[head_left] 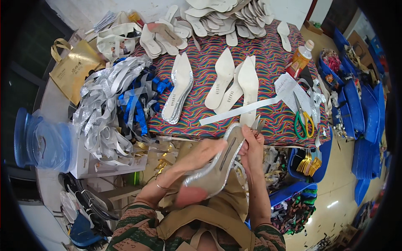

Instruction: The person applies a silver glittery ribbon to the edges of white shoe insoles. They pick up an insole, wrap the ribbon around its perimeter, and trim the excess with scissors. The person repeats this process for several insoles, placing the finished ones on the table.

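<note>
An insole (212,167) with a shiny silver edge strip, a grey-brown underside, a dark slot and a reddish toe pad is held tilted in front of my body. My right hand (251,146) grips it near its upper end; a small metal blade (260,125) sticks out by those fingers, its handle hidden. With fingers together, my left hand (205,152) presses on the insole's left edge, slightly blurred. On the table beyond lie several pale insoles (220,79) and a silver-edged stack (177,92). A white strip (238,111) lies across the nearest insoles.
Scissors (302,121) with green and yellow handles lie at the table's right, near a paper sheet (292,90) and a bottle (300,58). Silver ribbons (113,92) are heaped at left. Insole piles (226,19) stand at the back. Blue bins (364,108) line the right.
</note>
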`<action>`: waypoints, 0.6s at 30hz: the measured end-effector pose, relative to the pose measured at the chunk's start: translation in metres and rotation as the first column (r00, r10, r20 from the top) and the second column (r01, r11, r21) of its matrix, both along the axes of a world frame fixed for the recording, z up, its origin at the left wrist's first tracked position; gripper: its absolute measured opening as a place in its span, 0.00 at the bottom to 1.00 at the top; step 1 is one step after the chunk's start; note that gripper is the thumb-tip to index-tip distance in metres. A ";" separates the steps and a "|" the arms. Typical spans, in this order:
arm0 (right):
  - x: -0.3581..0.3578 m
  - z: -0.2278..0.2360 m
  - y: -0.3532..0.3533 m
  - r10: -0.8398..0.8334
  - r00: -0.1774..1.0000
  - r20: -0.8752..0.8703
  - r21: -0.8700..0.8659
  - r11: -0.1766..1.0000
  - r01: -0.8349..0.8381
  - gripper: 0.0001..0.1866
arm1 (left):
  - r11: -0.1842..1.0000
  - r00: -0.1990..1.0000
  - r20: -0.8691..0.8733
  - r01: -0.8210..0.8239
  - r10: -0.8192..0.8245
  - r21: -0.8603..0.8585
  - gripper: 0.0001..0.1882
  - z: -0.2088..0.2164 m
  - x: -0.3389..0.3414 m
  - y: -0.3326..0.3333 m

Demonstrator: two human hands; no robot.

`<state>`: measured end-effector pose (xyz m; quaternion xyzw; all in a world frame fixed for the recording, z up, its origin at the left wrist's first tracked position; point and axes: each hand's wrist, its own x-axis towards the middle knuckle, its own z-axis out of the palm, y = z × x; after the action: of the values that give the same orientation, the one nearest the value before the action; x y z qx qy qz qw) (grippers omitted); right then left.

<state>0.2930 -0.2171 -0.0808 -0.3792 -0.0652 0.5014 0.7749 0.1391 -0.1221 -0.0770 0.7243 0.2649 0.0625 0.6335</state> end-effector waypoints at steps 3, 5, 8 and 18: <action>-0.007 -0.005 0.006 -0.057 0.990 -0.132 -0.070 0.996 0.048 0.13 | 0.941 0.956 0.214 -0.250 0.202 0.227 0.15 0.045 0.011 0.000; -0.018 -0.002 0.013 -0.070 0.980 -0.185 -0.162 0.986 0.040 0.13 | 0.983 0.925 0.378 -0.104 0.041 0.149 0.16 -0.004 -0.006 0.029; -0.035 -0.001 0.020 0.099 0.969 -0.227 -0.159 0.978 -0.137 0.15 | 0.984 0.875 0.468 -0.169 0.127 0.049 0.15 0.002 -0.018 0.048; 0.005 -0.035 0.057 0.122 -0.178 0.976 -0.104 0.989 0.104 0.13 | 0.443 0.811 0.129 -0.437 0.571 0.782 0.22 -0.049 -0.032 0.176</action>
<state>0.2978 -0.1603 -0.1156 -0.6830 -0.6019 0.0384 0.4120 0.1072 0.0537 -0.1257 0.8144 0.4614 0.3012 0.1817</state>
